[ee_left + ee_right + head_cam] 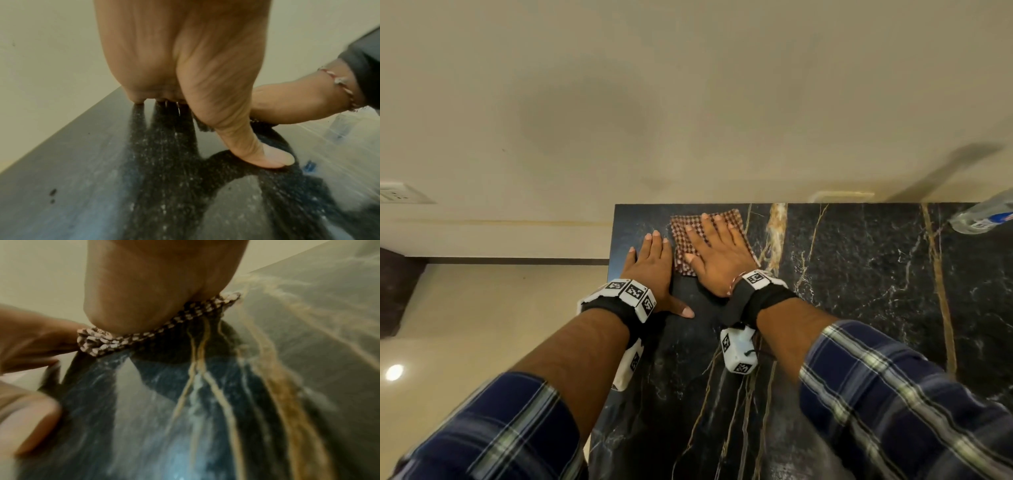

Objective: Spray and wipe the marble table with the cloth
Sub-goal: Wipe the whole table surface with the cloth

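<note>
Now wiping: right hand (717, 255) spreading flat, pressing cloth (736, 219) at table's (859, 274) far-left corner.
Left hand (652, 270): lying spread, bracing.
Next: sweeping rightward, I judge.

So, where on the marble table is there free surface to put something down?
Free: the wide dark stretch of the marble table between the right hand and the bottle, and the near part between the forearms. Crowded: the far left corner, where the right hand presses the cloth beside the flat left hand.
</note>
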